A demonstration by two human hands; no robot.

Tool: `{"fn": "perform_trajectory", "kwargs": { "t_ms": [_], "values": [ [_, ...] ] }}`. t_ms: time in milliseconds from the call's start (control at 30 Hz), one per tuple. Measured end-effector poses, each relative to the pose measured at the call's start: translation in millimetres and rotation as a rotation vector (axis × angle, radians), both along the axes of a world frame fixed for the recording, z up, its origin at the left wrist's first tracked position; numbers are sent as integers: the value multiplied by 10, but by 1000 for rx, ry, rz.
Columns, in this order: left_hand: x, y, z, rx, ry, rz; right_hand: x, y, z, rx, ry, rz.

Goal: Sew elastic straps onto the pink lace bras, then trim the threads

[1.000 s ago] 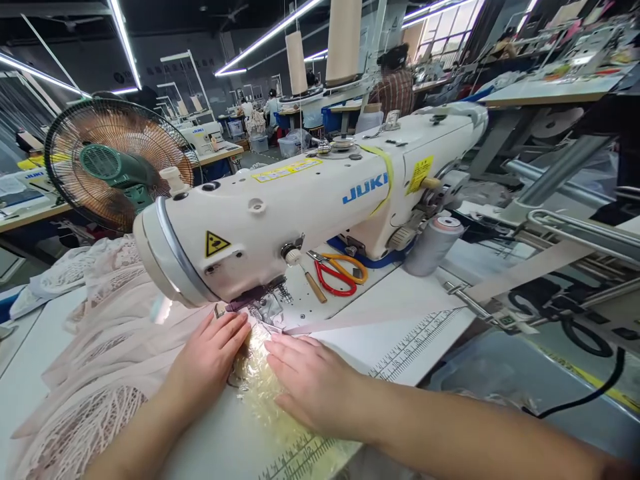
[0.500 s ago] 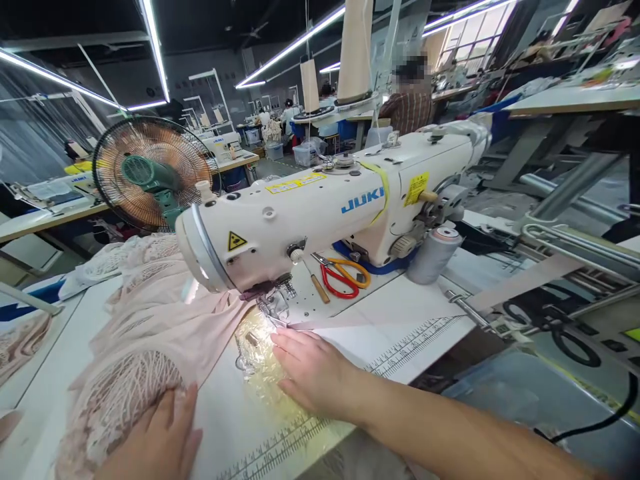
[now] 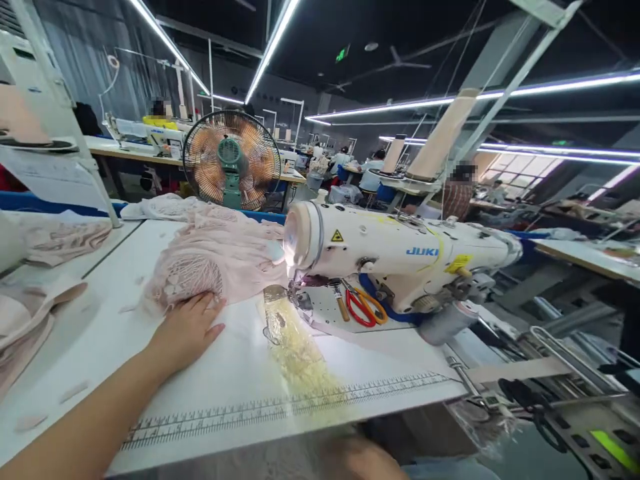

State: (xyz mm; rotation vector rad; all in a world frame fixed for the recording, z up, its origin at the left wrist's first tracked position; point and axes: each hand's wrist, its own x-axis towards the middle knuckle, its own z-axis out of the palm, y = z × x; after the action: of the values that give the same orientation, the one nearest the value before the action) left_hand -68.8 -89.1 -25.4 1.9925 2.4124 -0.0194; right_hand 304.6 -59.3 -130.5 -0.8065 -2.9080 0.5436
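My left hand (image 3: 193,330) lies on the white sewing table, its fingers stretched out over the lower edge of a pale pink garment (image 3: 240,247) with lace panels. The cloth runs from there under the head of a white sewing machine (image 3: 360,240). Below the table's front edge, my right hand (image 3: 367,460) shows only as a blur, its fingers hidden. Clear yellowish tape (image 3: 300,353) covers part of the tabletop in front of the needle area. Beside the machine bed are red-and-orange-handled scissors (image 3: 367,308) and a wooden-handled tool (image 3: 343,308).
A printed ruler strip (image 3: 240,417) runs along the front edge. A grey thread cone (image 3: 450,322) stands right of the machine, near a metal frame (image 3: 545,360) carrying a pale band. More pink fabric (image 3: 30,313) lies at the left. A fan (image 3: 231,160) stands behind; people sit farther back.
My right hand has left the cloth by the needle and dropped below the table edge. My left hand stays at the lace. The view has turned left and the machine appears farther right.
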Motion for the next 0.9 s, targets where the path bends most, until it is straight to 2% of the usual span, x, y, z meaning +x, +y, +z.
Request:
{"fn": "perform_trajectory", "kwargs": {
  "t_ms": [133, 300, 433, 667, 900],
  "values": [
    [-26, -26, -59, 65, -32, -25, 140, 9, -144, -120, -72, -203],
    [-25, -55, -51, 29, -56, -32, -44, 20, -131, -125, -168, -296],
    [-33, -56, -45, 28, -63, -36, -105, -15, -93, -109, -157, -286],
    [-17, -78, -19, 34, -65, -39, -15, -167, -134, -120, -46, -274],
    [-42, -67, -28, 70, -56, -50, -123, 30, -110, -146, -124, -320]
  ]
}}
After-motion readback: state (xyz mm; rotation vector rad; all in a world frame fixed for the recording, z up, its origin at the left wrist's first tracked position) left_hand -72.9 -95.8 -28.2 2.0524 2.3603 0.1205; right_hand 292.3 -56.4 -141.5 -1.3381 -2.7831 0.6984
